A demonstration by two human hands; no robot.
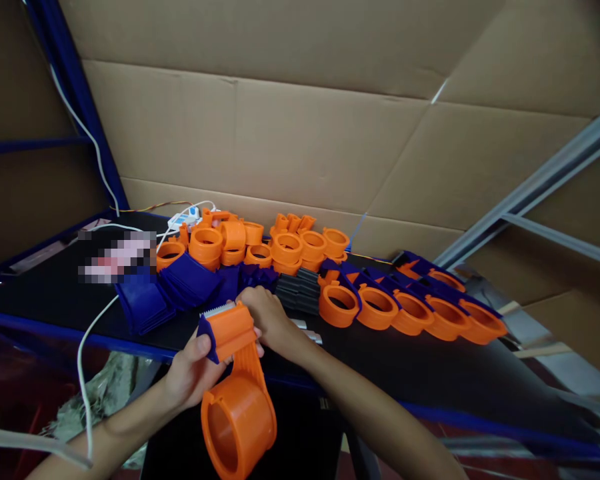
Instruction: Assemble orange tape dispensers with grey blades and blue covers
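Observation:
An orange tape dispenser (pixel 240 413) hangs ring-down over the table's front edge, its toothed metal blade (pixel 217 311) facing up. A dark blue flap (pixel 209 339) shows at the left of its head. My left hand (pixel 193 370) is closed around the head, the thumb pressing on the blue flap. My right hand (pixel 267 317) is curled against the head's far right side; its fingertips are partly hidden behind the dispenser. Behind the hands lie blue flat pieces (pixel 190 279) and a stack of dark grey pieces (pixel 299 290).
Orange dispenser bodies (pixel 286 248) are piled at the back of the black table (pixel 370 363). Several dispensers with blue flaps (pixel 377 307) stand in rows to the right. A power strip (pixel 184 219) and white cable (pixel 80 360) are at left. Cardboard (pixel 280 133) walls the back.

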